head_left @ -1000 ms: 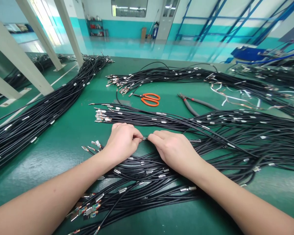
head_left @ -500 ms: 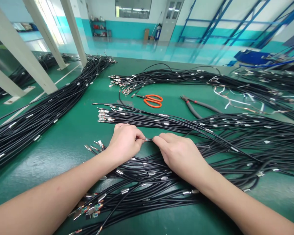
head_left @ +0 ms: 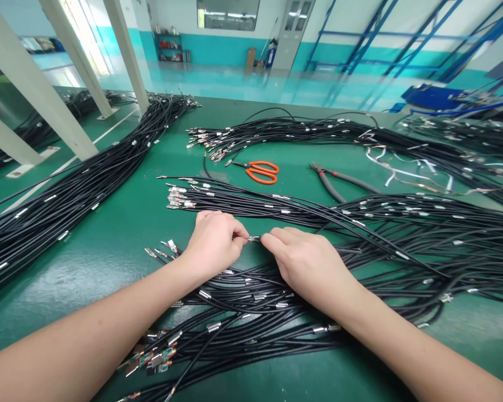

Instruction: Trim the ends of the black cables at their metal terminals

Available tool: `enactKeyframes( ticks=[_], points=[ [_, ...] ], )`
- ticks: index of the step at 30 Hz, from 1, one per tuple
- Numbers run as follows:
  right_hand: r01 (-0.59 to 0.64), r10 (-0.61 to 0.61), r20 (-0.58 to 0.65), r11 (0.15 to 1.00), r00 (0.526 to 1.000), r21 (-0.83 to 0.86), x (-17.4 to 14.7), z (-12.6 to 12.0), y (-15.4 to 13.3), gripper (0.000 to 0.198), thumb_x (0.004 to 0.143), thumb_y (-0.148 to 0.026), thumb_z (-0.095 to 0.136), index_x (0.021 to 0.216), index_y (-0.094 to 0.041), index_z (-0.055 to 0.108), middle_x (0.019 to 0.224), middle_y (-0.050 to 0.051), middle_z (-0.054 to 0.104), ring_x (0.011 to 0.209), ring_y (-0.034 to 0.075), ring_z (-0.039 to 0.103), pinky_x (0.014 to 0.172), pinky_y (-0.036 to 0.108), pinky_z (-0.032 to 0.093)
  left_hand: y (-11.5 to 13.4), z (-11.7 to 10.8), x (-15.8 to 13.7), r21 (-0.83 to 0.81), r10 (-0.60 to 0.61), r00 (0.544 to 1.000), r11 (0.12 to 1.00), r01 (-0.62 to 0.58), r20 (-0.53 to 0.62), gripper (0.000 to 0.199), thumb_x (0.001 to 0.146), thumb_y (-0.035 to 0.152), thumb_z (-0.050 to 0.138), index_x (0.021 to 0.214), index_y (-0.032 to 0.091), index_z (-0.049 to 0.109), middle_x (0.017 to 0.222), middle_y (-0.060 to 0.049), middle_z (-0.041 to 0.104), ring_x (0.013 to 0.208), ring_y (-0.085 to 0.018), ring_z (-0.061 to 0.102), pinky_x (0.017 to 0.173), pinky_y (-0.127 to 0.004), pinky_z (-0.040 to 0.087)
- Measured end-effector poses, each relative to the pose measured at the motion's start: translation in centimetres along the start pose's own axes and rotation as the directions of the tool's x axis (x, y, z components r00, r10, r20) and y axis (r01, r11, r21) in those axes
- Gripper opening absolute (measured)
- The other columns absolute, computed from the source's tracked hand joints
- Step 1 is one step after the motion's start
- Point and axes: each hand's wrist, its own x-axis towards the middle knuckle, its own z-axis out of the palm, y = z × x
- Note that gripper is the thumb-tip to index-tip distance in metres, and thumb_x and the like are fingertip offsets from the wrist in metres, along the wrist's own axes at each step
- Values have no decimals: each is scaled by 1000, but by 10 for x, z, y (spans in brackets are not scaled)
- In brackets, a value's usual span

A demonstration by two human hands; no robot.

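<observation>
Between my hands stretches a short piece of black cable with a small metal connector (head_left: 254, 239) at its end. My left hand (head_left: 217, 244) pinches the connector's tip between thumb and forefinger. Just to the right, my right hand (head_left: 304, 259) is closed on the black cable, its fingertips hiding part of it. Beneath and around both hands lies a bundle of black cables (head_left: 251, 282) with silvery sleeves. Exposed connectors (head_left: 155, 357) with small green boards lie at that bundle's left end. Behind my hands is a second cable bundle (head_left: 235, 202) with metal plug ends.
Orange-handled scissors (head_left: 263, 172) and grey-handled cutting pliers (head_left: 333, 181) lie beyond the hands on the green table (head_left: 121, 223). A thick cable bundle (head_left: 109, 173) runs along the left beside white posts (head_left: 71, 78). Another bundle (head_left: 310, 133) and white strips (head_left: 388, 167) are at the back.
Almost nothing differs. Both hands keep the same place and grip, and a little more of the small connector's face shows between them.
</observation>
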Motion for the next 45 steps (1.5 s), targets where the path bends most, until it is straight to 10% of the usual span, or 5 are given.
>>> enactKeyframes(
  ticks=[45],
  points=[
    [-42, 38, 55, 997, 998, 62, 3, -3, 6, 19, 81, -7, 41, 81, -17, 57, 67, 1, 58, 59, 12, 48, 52, 23, 23, -2, 0, 1, -21, 1, 1000, 1000, -1, 0, 13, 70, 13, 60, 66, 22, 69, 71, 2, 68, 74, -16, 59, 76, -32, 43]
  ],
)
